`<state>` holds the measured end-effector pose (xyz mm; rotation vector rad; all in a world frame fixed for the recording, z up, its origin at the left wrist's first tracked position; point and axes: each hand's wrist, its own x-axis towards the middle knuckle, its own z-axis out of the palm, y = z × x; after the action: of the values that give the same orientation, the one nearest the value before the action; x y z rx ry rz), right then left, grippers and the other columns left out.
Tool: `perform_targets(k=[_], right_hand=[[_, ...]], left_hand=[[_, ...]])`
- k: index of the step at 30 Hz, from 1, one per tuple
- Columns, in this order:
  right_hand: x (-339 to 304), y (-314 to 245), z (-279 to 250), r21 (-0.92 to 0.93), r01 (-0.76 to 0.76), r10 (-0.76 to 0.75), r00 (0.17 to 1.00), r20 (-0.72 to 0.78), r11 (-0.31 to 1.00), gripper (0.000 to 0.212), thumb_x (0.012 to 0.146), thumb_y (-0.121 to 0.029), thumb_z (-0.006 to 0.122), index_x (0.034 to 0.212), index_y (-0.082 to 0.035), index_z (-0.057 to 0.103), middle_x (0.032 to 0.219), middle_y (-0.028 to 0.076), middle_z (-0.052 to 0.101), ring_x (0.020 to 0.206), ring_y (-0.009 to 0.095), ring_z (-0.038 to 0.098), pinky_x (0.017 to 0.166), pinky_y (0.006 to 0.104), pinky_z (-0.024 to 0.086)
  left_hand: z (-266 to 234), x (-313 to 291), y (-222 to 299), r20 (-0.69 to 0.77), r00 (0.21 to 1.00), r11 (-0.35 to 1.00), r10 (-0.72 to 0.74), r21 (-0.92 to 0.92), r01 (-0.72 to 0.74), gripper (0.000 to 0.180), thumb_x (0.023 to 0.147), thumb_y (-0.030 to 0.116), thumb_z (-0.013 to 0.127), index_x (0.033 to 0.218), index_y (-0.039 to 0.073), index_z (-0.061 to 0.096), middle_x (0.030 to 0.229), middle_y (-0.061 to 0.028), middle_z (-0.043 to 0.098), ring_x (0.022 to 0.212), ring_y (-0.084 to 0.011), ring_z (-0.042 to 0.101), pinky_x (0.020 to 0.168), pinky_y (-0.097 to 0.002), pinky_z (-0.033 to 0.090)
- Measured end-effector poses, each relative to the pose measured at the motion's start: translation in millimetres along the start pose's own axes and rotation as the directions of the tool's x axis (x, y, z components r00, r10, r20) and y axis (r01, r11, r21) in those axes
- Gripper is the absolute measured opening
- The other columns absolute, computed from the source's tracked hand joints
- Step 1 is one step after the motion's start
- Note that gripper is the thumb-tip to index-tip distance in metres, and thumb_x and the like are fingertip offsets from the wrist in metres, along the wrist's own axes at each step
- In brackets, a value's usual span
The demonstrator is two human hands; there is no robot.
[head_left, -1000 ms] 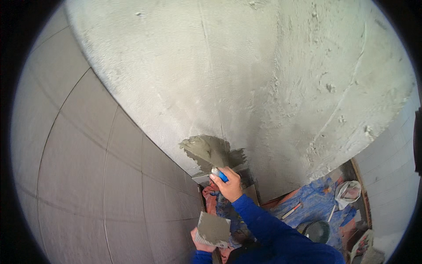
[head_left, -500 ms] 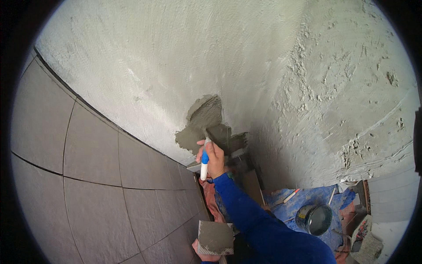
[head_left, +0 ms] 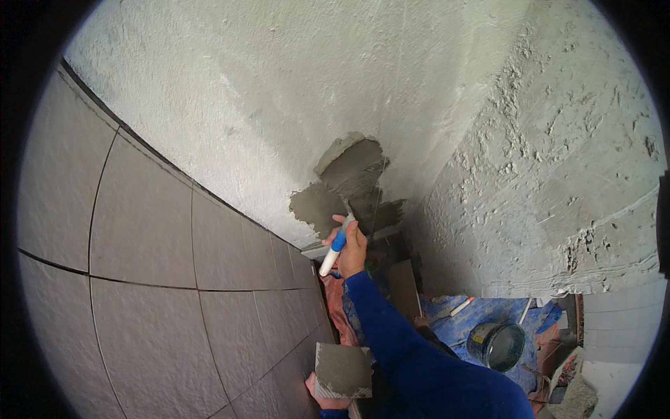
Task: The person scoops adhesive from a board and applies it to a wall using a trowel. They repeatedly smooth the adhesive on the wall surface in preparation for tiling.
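In the corner, my right hand point(head_left: 352, 251) is closed around the white and blue handle of a trowel point(head_left: 333, 253). Its narrow blade, partly hidden by my fingers, meets a dark patch of wet mortar point(head_left: 349, 171) on the pale rough wall point(head_left: 244, 91). Low in the view, my left hand point(head_left: 322, 392) grips a square plate point(head_left: 343, 370) at its lower left. Grey mortar covers the top of that plate, and ridges show along its lower edge. Most of the left fingers are hidden beneath it.
Large grey tiles point(head_left: 146, 230) cover the surface at left. A rough wall point(head_left: 509, 209) rises at right. Below it, a black bucket point(head_left: 497, 346) and a tool with a white and orange handle point(head_left: 460, 307) rest on a blue sheet point(head_left: 443, 325). Reddish cloth point(head_left: 338, 307) lies beside the tiles.
The whole view has shifted slightly. My right hand has turned the trowel, its handle now tilting more to the lower left. The wet mortar's upper part looks smoother and wider. My left hand still holds the plate.
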<state>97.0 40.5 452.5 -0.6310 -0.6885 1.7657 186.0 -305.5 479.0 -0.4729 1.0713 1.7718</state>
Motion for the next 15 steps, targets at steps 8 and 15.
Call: perform_targets(k=[8, 15], right_hand=[[-6, 15, 33, 0.139, -0.1, 0.115, 0.988, -0.107, 0.985, 0.071, 0.104, -0.078, 0.039, 0.095, -0.01, 0.056, 0.067, 0.004, 0.051, 0.054, 0.019, 0.05, 0.053, 0.0367, 0.045], [-27, -18, 98, 0.208, -0.124, 0.116, 0.992, 0.051, 0.97, 0.072, 0.103, -0.08, 0.039, 0.092, -0.01, 0.054, 0.064, 0.004, 0.047, 0.05, 0.018, 0.046, 0.048, 0.0363, 0.042]], left_hand=[[-35, 14, -18, 0.216, 0.976, 0.957, 0.003, -0.284, 0.06, 0.062, 0.104, 0.048, 0.039, 0.14, 0.003, 0.063, 0.135, -0.0189, 0.071, 0.122, -0.0363, 0.067, 0.107, -0.0534, 0.052], [-39, 16, -21, 0.14, 0.99, 0.983, -0.009, -0.178, 0.034, 0.063, 0.102, 0.05, 0.043, 0.143, 0.005, 0.061, 0.137, -0.0125, 0.071, 0.123, -0.0318, 0.067, 0.106, -0.0511, 0.053]])
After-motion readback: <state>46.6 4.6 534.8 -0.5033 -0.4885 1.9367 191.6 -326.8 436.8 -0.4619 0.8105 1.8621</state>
